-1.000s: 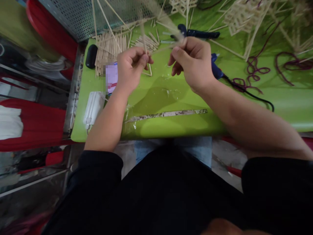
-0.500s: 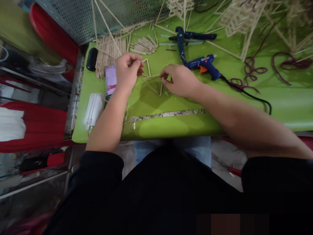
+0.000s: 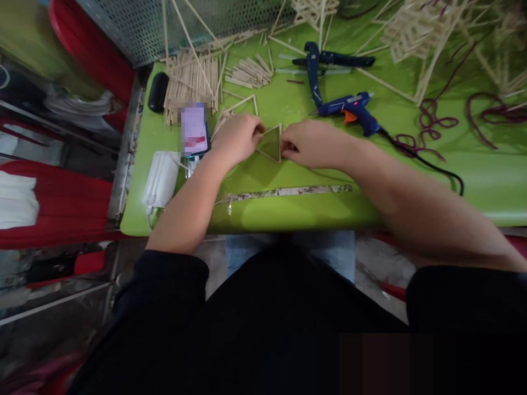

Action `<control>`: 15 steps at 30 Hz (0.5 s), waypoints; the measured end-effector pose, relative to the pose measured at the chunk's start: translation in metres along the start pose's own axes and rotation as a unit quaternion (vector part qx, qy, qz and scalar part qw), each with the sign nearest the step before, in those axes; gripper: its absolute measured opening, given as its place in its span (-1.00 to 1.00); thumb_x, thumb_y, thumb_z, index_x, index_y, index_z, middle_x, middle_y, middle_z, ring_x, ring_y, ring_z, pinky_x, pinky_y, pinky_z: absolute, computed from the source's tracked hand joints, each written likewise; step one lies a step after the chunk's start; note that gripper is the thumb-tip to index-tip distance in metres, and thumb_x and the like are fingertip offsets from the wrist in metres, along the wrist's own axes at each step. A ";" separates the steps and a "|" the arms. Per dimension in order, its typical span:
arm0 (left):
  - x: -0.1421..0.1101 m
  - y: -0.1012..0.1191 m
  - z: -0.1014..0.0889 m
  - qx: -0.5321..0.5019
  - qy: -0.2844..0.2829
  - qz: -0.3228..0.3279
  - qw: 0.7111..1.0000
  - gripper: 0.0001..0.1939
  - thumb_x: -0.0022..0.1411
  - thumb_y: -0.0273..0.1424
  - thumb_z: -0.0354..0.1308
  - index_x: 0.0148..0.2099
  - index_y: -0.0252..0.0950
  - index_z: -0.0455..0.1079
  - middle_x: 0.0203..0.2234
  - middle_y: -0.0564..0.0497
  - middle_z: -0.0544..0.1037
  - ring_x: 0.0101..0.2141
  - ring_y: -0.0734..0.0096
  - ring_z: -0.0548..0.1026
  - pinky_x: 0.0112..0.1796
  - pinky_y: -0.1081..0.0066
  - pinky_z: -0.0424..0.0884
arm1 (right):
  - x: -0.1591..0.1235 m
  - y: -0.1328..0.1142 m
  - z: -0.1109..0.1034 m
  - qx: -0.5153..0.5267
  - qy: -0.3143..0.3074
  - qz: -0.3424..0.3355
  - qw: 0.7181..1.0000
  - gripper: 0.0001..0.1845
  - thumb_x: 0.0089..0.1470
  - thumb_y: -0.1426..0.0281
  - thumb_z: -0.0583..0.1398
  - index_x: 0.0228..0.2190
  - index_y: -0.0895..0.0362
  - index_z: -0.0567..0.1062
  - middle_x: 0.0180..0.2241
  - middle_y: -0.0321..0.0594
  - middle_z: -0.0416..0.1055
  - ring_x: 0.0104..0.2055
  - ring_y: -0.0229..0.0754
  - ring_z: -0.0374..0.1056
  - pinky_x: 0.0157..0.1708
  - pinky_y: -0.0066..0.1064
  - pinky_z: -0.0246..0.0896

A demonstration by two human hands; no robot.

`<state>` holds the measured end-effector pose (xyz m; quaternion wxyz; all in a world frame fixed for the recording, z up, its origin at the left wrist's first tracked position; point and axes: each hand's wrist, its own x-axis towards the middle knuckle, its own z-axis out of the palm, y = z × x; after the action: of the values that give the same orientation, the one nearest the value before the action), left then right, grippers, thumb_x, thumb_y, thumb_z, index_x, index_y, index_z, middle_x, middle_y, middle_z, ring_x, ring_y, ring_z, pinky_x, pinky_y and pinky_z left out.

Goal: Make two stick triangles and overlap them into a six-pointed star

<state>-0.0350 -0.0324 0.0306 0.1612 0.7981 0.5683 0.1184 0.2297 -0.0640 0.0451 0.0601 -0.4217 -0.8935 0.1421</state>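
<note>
A small frame of thin wooden sticks (image 3: 280, 144) stands between my hands, low over the green tabletop. My left hand (image 3: 241, 137) pinches its left end, the fingertips partly hidden behind the knuckles. Along its right-hand stick, my right hand (image 3: 307, 144) grips with thumb and fingers curled together. Behind my left hand lies another joined pair of sticks (image 3: 254, 104), with more loose sticks (image 3: 220, 122) beside it. A blue glue gun (image 3: 349, 108) with an orange trigger and a small red light rests right of my right hand.
Bundles of sticks (image 3: 191, 77) and shorter sticks (image 3: 251, 72) lie at the back left. A phone (image 3: 194, 129), a white adapter (image 3: 162, 178) and a black case (image 3: 158, 92) sit left. Dark-handled cutters (image 3: 313, 71), purple cord (image 3: 436, 120) and stick structures (image 3: 411, 33) stand further back. A patterned strip (image 3: 288, 191) lies in front.
My left hand has come down and rightward to the small frame, uncovering the phone. My right hand stays at the frame's right side, and the frame has turned slightly.
</note>
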 end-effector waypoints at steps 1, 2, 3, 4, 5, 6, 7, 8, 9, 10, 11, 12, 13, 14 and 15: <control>-0.001 0.000 -0.001 0.004 -0.007 0.000 1.000 -0.82 0.53 -0.32 0.36 0.09 -0.04 0.75 0.09 -0.11 0.78 0.23 -0.14 0.72 0.44 -0.13 0.55 | 0.000 0.001 0.002 -0.008 -0.006 0.008 1.000 -0.77 0.46 0.24 0.28 -0.17 0.06 0.72 -0.08 0.02 0.72 -0.03 0.21 0.60 -0.03 -0.04 0.39; -0.001 0.001 -0.002 0.007 -0.010 -0.001 1.000 -0.83 0.55 -0.33 0.34 0.08 -0.04 0.75 0.12 -0.12 0.77 0.25 -0.14 0.71 0.45 -0.14 0.53 | 0.000 0.002 0.004 -0.017 -0.013 0.013 1.000 -0.76 0.47 0.23 0.28 -0.19 0.06 0.71 -0.10 0.02 0.72 -0.05 0.21 0.61 -0.04 -0.03 0.40; -0.001 0.000 -0.003 0.009 -0.009 -0.001 1.000 -0.84 0.57 -0.32 0.33 0.07 -0.05 0.74 0.13 -0.12 0.76 0.26 -0.15 0.69 0.46 -0.16 0.51 | 0.001 0.005 0.006 -0.025 -0.020 0.014 0.999 -0.75 0.47 0.21 0.28 -0.20 0.06 0.70 -0.12 0.02 0.72 -0.07 0.22 0.61 -0.05 -0.03 0.41; -0.001 -0.001 -0.004 0.007 -0.003 -0.001 1.000 -0.87 0.59 -0.30 0.33 0.05 -0.06 0.72 0.14 -0.12 0.75 0.27 -0.16 0.68 0.46 -0.17 0.51 | 0.001 0.008 0.007 -0.030 -0.026 0.013 0.999 -0.74 0.46 0.20 0.28 -0.22 0.06 0.70 -0.14 0.02 0.72 -0.09 0.21 0.62 -0.05 -0.02 0.42; -0.001 -0.002 -0.006 0.001 0.008 0.000 1.000 -0.88 0.60 -0.26 0.33 0.03 -0.06 0.71 0.13 -0.12 0.75 0.27 -0.16 0.66 0.45 -0.19 0.52 | 0.001 0.011 0.009 -0.031 -0.031 0.010 0.999 -0.75 0.44 0.20 0.29 -0.23 0.06 0.70 -0.16 0.00 0.72 -0.10 0.21 0.62 -0.05 -0.01 0.43; 0.000 -0.005 -0.007 -0.008 0.026 0.000 1.000 -0.88 0.61 -0.22 0.33 0.01 -0.05 0.69 0.11 -0.11 0.75 0.25 -0.16 0.65 0.42 -0.21 0.55 | 0.001 0.015 0.010 -0.029 -0.033 0.007 0.999 -0.76 0.41 0.21 0.30 -0.25 0.05 0.70 -0.17 -0.02 0.71 -0.11 0.21 0.62 -0.03 0.00 0.45; 0.001 -0.008 -0.009 -0.017 0.049 -0.001 0.999 -0.87 0.61 -0.18 0.33 -0.02 -0.03 0.68 0.10 -0.10 0.75 0.23 -0.15 0.65 0.39 -0.23 0.57 | 0.000 0.019 0.010 -0.022 -0.036 0.007 0.999 -0.79 0.38 0.23 0.32 -0.26 0.04 0.70 -0.19 -0.04 0.70 -0.12 0.21 0.62 -0.01 0.01 0.46; 0.003 -0.012 -0.011 -0.024 0.078 -0.003 0.997 -0.86 0.62 -0.16 0.31 -0.03 -0.01 0.66 0.08 -0.09 0.75 0.19 -0.15 0.64 0.35 -0.26 0.60 | 0.000 0.023 0.010 -0.012 -0.041 0.009 0.999 -0.83 0.34 0.26 0.34 -0.29 0.04 0.69 -0.22 -0.07 0.69 -0.12 0.20 0.62 0.02 0.03 0.46; 0.006 -0.016 -0.013 -0.027 0.111 -0.006 0.993 -0.87 0.61 -0.18 0.29 -0.05 0.01 0.65 0.08 -0.10 0.74 0.17 -0.16 0.64 0.32 -0.29 0.61 | 0.000 0.027 0.009 0.003 -0.047 0.010 0.999 -0.87 0.31 0.29 0.37 -0.31 0.03 0.68 -0.25 -0.09 0.67 -0.12 0.20 0.62 0.05 0.05 0.47; 0.009 -0.021 -0.015 -0.027 0.142 -0.011 0.989 -0.87 0.60 -0.22 0.26 -0.06 0.02 0.64 0.08 -0.12 0.73 0.16 -0.18 0.64 0.31 -0.32 0.61 | -0.001 0.030 0.008 0.021 -0.050 0.009 0.999 -0.90 0.28 0.33 0.39 -0.33 0.03 0.66 -0.27 -0.10 0.65 -0.12 0.20 0.62 0.10 0.08 0.47; 0.012 -0.025 -0.016 -0.025 0.171 -0.019 0.985 -0.87 0.58 -0.28 0.24 -0.06 0.02 0.63 0.09 -0.14 0.72 0.16 -0.20 0.65 0.32 -0.34 0.60 | -0.001 0.034 0.006 0.040 -0.046 0.005 0.998 -0.93 0.26 0.36 0.41 -0.31 0.04 0.66 -0.26 -0.09 0.65 -0.09 0.21 0.61 0.15 0.10 0.47; 0.015 -0.030 -0.017 -0.021 0.193 -0.029 0.980 -0.86 0.56 -0.33 0.22 -0.06 0.00 0.62 0.11 -0.18 0.70 0.17 -0.21 0.65 0.35 -0.34 0.58 | -0.001 0.037 0.003 0.057 -0.035 -0.005 0.998 -0.99 0.27 0.39 0.40 -0.26 0.04 0.68 -0.20 -0.07 0.66 -0.04 0.23 0.61 0.21 0.13 0.47; 0.018 -0.033 -0.018 -0.018 0.207 -0.042 0.977 -0.85 0.55 -0.36 0.22 -0.05 -0.02 0.61 0.12 -0.20 0.69 0.19 -0.22 0.65 0.37 -0.32 0.56 | -0.001 0.039 0.001 0.069 -0.015 -0.018 0.997 -0.93 0.31 0.40 0.38 -0.17 0.05 0.70 -0.10 -0.02 0.68 0.05 0.26 0.61 0.28 0.15 0.46; 0.020 -0.036 -0.018 -0.016 0.217 -0.057 0.974 -0.87 0.57 -0.36 0.21 -0.04 -0.04 0.60 0.14 -0.23 0.68 0.21 -0.21 0.64 0.39 -0.28 0.54 | 0.000 0.041 -0.001 0.077 0.013 -0.030 0.996 -0.84 0.36 0.41 0.34 -0.05 0.07 0.71 0.02 0.05 0.69 0.16 0.29 0.59 0.36 0.17 0.43; 0.022 -0.038 -0.017 -0.015 0.223 -0.071 0.972 -0.88 0.59 -0.34 0.21 -0.01 -0.06 0.59 0.16 -0.25 0.67 0.21 -0.19 0.64 0.40 -0.25 0.54 | 0.001 0.041 -0.002 0.083 0.044 -0.038 0.995 -0.75 0.42 0.40 0.30 0.07 0.10 0.70 0.15 0.11 0.66 0.27 0.32 0.55 0.43 0.19 0.38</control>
<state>-0.0673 0.0019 0.0320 0.0501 0.7066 0.6435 0.2899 0.2595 -0.0386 0.0342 0.1395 -0.3865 -0.8906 0.1949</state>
